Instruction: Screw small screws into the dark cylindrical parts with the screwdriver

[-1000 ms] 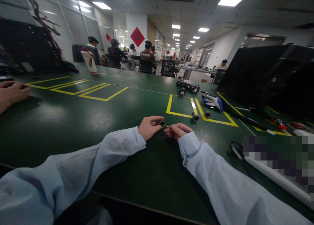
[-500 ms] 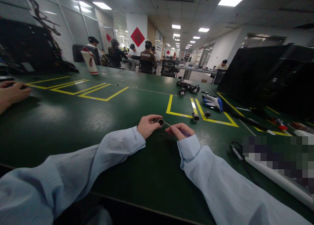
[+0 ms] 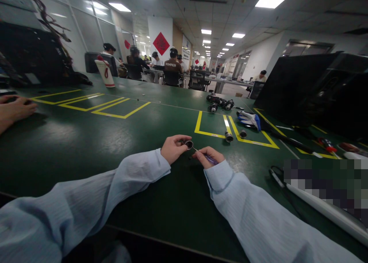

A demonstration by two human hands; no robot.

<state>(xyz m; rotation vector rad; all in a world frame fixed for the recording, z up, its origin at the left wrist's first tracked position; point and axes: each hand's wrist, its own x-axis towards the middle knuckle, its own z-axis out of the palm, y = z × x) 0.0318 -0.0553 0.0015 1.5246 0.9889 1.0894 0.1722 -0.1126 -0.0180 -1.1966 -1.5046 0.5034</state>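
Smooth, dark green desk (image 3: 172,201) is gleaming under bright ceiling panels (image 3: 271,0). Near its front edge, the left hand (image 3: 174,149) is pinching a round, hollow metal part (image 3: 189,144) between thumb and fingers. The right hand (image 3: 211,156) is gripping a purple-handled tool (image 3: 211,160), its thin shaft pointing at the part's opening; whether the tip is going inside is hard to tell. A tiny dark piece (image 3: 190,157) is lying just nearer the front edge. Rightward, a metal cylinder (image 3: 229,136) and a smaller one (image 3: 243,133) are resting by straight yellow tape (image 3: 211,134). Farther back, black-and-silver assemblies (image 3: 220,103) are clustering near a white-and-blue fabric glove (image 3: 249,119). Toward the far left corner, a tapering cup (image 3: 106,73) is standing; another person's hand (image 3: 17,109) is showing at the left edge. Open desktop is stretching from both wrists to the front edge, leaving the sleeves room.
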